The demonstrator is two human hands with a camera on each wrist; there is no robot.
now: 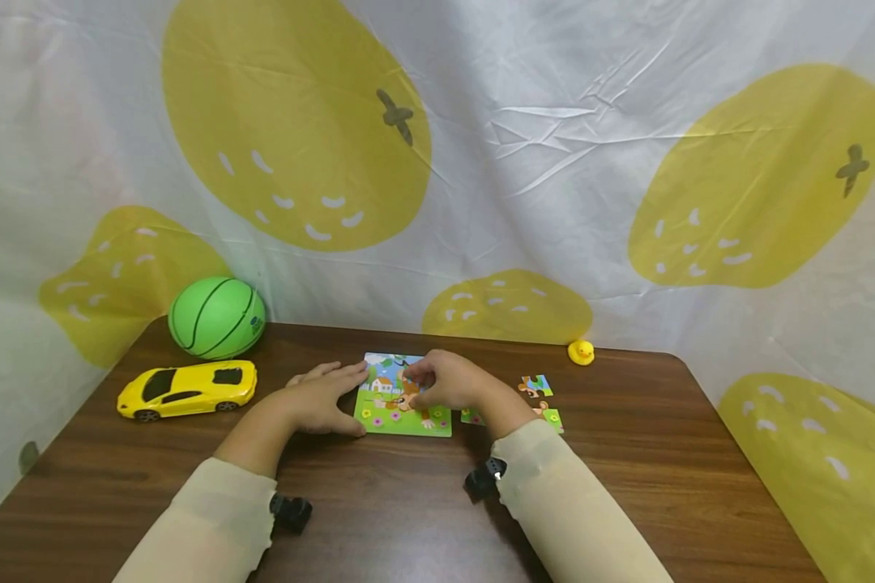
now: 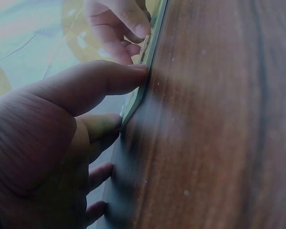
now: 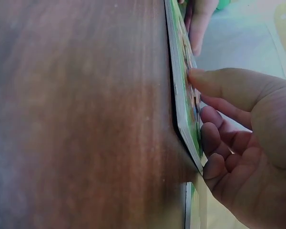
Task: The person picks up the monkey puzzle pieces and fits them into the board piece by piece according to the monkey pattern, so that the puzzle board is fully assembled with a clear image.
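A jigsaw puzzle board [image 1: 379, 417] with a cartoon animal, a small house and flowers lies flat on the table. My left hand [image 1: 326, 401] is at its left side, thumb by the near corner and fingertips along the edge; in the left wrist view the thumb [image 2: 119, 76] touches the rim. Over the right part of the picture, my right hand [image 1: 452, 380] pinches a puzzle piece [image 3: 196, 104] at the board's surface, mostly hidden by thumb and fingers. Loose puzzle pieces [image 1: 537, 386] lie right of the board, some partly behind my right forearm.
On the brown wooden table [image 1: 379, 518], a yellow toy car [image 1: 189, 390] and a green ball [image 1: 217, 318] stand at the left. A small yellow rubber duck [image 1: 581, 352] sits near the back edge. A lemon-patterned curtain [image 1: 525, 202] hangs behind.
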